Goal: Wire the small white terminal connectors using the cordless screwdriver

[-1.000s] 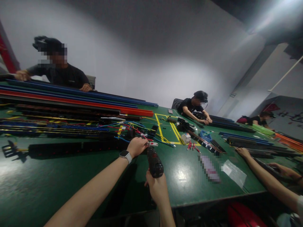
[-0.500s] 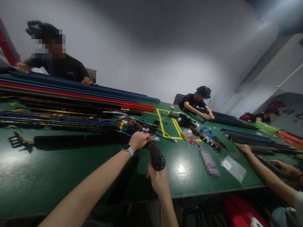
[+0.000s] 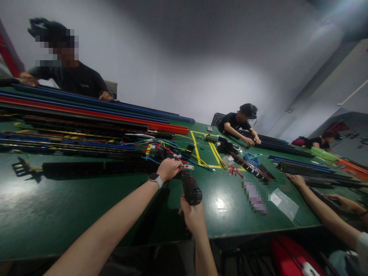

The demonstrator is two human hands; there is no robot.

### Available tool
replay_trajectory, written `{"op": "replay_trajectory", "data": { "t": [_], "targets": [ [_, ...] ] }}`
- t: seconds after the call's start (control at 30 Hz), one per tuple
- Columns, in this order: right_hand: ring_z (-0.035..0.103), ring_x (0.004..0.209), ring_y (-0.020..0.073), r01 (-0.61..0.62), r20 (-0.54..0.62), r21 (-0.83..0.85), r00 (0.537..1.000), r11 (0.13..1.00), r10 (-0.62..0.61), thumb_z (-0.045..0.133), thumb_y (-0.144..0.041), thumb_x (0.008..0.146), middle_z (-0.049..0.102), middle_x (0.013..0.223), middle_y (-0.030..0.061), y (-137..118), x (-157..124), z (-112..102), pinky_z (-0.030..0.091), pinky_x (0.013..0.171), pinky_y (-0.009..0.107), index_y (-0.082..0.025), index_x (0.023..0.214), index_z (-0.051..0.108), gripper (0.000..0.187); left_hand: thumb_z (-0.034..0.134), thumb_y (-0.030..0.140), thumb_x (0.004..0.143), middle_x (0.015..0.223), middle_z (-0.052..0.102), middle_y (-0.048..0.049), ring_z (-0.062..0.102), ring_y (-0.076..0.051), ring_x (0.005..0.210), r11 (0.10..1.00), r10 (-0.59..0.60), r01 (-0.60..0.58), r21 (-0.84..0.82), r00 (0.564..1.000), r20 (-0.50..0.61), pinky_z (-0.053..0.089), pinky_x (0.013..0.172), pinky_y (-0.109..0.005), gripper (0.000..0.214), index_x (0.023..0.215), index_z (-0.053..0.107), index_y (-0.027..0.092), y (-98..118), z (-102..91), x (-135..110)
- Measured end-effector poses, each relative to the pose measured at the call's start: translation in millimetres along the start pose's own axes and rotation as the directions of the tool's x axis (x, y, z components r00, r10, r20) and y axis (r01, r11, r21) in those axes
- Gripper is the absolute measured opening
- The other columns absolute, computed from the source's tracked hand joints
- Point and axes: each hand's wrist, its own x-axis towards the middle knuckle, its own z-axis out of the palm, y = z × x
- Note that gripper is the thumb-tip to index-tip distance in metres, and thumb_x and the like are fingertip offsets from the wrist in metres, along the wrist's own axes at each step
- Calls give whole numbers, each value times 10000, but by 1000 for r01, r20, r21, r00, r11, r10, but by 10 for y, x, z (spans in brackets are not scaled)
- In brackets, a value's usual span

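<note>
My right hand (image 3: 192, 216) is wrapped round the grip of a black cordless drill (image 3: 192, 191), whose front end points away from me. Just ahead of the drill's nose, my left hand (image 3: 170, 170), with a watch on its wrist, has its fingers closed at the right end of a long black strip (image 3: 94, 169). What the fingers pinch is hidden. A small white part with a red mark (image 3: 188, 167) shows right beside those fingertips and the drill's tip. Loose coloured wires (image 3: 172, 147) lie just beyond my left hand.
Long blue and red rails (image 3: 166, 126) lie across the back left of the green table (image 3: 224, 222). To the right are a white terminal block (image 3: 228, 161), red leads (image 3: 236, 172), a blue bin (image 3: 253, 159) and a plastic bag (image 3: 284, 203). A co-worker's arm (image 3: 324, 207) reaches in at right.
Both hands keep their hold, and the drill's rear has shifted very slightly to the right. The view has tilted a little; otherwise things lie as before.
</note>
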Motion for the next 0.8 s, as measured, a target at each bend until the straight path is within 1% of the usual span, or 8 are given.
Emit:
{"op": "replay_trajectory", "data": {
  "t": [0.2, 0.37, 0.5, 0.63, 0.8],
  "targets": [
    [645, 582, 194, 23, -1, -1, 1000, 1000, -23, 550, -363, 867, 658, 632, 14, 17, 1, 5, 431, 559, 265, -160, 946, 658, 243, 566, 417, 924, 916, 719, -94, 648, -230, 913, 1000, -6, 6, -13, 1000, 3, 431, 803, -333, 250, 982, 715, 225, 5, -18, -2],
    [635, 569, 196, 17, -3, 19, 1000, 1000, -17, 560, -372, 848, 656, 615, 19, -8, -6, 0, 427, 550, 264, -153, 940, 660, 258, 579, 406, 915, 943, 723, -93, 650, -231, 922, 1000, -12, 13, -23, 1000, 10, 433, 800, -332, 236, 985, 717, 228, 5, -24, 1],
    [643, 581, 197, 15, -14, 19, 1000, 1000, -14, 560, -362, 845, 658, 615, 15, -35, -16, 1, 435, 562, 263, -166, 921, 653, 230, 560, 414, 926, 937, 727, -88, 651, -233, 919, 1000, 9, -9, -4, 1000, 2, 430, 802, -334, 246, 1001, 713, 237, 0, -10, -1],
    [636, 570, 193, 16, -11, 7, 1000, 1000, -16, 552, -356, 853, 655, 617, 10, -38, -22, 5, 431, 556, 264, -166, 943, 654, 233, 541, 413, 938, 934, 728, -83, 652, -236, 899, 1000, 22, -22, 4, 1000, -20, 428, 797, -343, 253, 1001, 713, 239, -6, 10, -2],
    [642, 582, 200, 15, -1, 1, 1000, 1000, -15, 544, -360, 864, 656, 622, 15, -34, -23, 0, 432, 557, 268, -154, 977, 656, 260, 554, 406, 930, 937, 728, -94, 651, -236, 904, 1000, 4, -4, -13, 1000, -9, 426, 806, -344, 252, 1004, 716, 229, -7, 14, 1]
  ]
}}
